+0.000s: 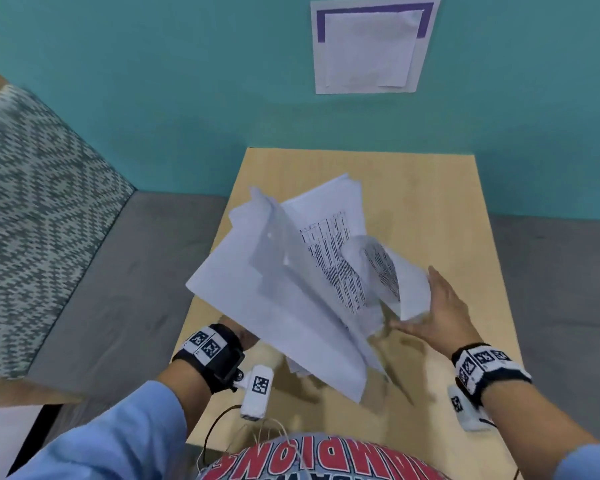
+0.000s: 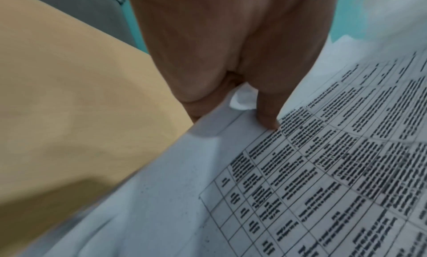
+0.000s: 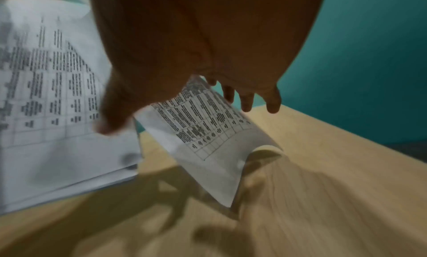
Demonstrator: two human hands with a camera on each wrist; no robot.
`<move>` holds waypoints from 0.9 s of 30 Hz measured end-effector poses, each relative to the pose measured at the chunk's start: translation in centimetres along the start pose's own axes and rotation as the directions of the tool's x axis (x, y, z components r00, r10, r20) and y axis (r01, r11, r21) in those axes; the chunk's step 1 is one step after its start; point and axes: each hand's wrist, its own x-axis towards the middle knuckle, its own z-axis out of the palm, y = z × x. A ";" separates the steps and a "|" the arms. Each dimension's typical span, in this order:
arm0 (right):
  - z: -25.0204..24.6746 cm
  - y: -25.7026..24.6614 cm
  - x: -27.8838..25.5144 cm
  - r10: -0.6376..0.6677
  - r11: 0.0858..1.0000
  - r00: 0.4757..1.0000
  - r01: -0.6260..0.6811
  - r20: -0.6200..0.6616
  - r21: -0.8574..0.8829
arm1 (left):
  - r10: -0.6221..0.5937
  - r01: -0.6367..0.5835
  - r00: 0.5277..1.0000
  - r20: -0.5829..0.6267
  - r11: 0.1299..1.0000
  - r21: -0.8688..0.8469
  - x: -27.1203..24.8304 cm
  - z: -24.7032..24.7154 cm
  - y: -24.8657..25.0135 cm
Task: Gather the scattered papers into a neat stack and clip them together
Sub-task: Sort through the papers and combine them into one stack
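Observation:
A loose bundle of white papers point(image 1: 291, 289), some printed with tables of text, is lifted and fanned out above the light wooden table point(image 1: 447, 209). My left hand point(image 2: 231, 104) pinches the bundle's near corner, thumb point(image 2: 268, 116) on top of a printed sheet point(image 2: 335, 178) and fingers underneath; in the head view the papers hide it. My right hand point(image 1: 425, 306) is open with straight fingers at the bundle's right edge, where one sheet point(image 3: 208, 133) curls over. The rest of the papers point(image 3: 57, 96) lie left of its thumb point(image 3: 110, 122).
The table stands against a teal wall point(image 1: 187, 98), which carries a white sheet with a purple band point(image 1: 371, 46). A patterned grey cushion point(image 1: 32, 220) and grey surface point(image 1: 125, 289) lie to the left. Bare tabletop shows right of the papers.

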 end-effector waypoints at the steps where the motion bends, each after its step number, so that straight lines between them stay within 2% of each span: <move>1: 0.3 -0.2 0.5 0.039 0.998 0.999 -0.038 -0.019 0.047 | 0.024 -0.026 0.999 0.047 0.999 0.046 -0.2 0.8 0.4; 3: 1.6 -0.4 1.2 0.011 0.994 0.990 0.004 -0.139 0.110 | 0.036 -0.049 0.994 0.099 0.990 0.131 -0.9 2.4 1.3; 5: 1.4 -0.9 2.0 -0.023 0.989 0.964 0.061 -0.264 0.136 | 0.087 -0.095 0.994 0.062 0.986 0.138 -1.0 2.5 1.7; 10: -2.7 -4.1 1.6 0.029 0.925 0.949 0.094 -0.313 0.369 | 0.121 -0.119 0.993 0.001 0.973 0.197 -0.2 1.8 3.0; 13: -7.0 -5.6 0.2 -0.008 0.898 0.912 0.187 -0.410 0.398 | 0.125 -0.114 0.991 -0.042 0.972 0.207 0.7 0.8 3.2; 15: -9.4 -6.0 -0.8 -0.001 0.861 0.908 0.214 -0.419 0.462 | 0.118 -0.103 0.992 -0.052 0.969 0.226 0.9 0.7 3.5; 18: -12.0 -6.9 -2.2 0.036 0.777 0.924 0.213 -0.380 0.592 | 0.124 -0.102 0.990 -0.071 0.962 0.253 1.3 0.6 3.6; 20: -12.8 -7.2 -2.6 0.093 0.657 0.943 0.183 -0.319 0.731 | 0.128 -0.100 0.988 -0.091 0.960 0.260 1.6 0.8 3.7; 22: -12.6 -7.4 -2.7 0.131 0.470 0.982 0.059 -0.135 0.881 | 0.125 -0.098 0.988 -0.091 0.962 0.256 1.7 1.3 4.0; 23: -12.0 -7.4 -2.6 0.123 0.437 0.991 -0.016 -0.042 0.899 | 0.122 -0.098 0.989 -0.081 0.962 0.254 1.6 1.6 4.2; 27: -7.2 -7.3 -2.1 0.114 0.553 0.983 -0.182 0.143 0.813 | 0.078 -0.085 0.996 0.038 0.964 0.252 1.0 3.0 5.0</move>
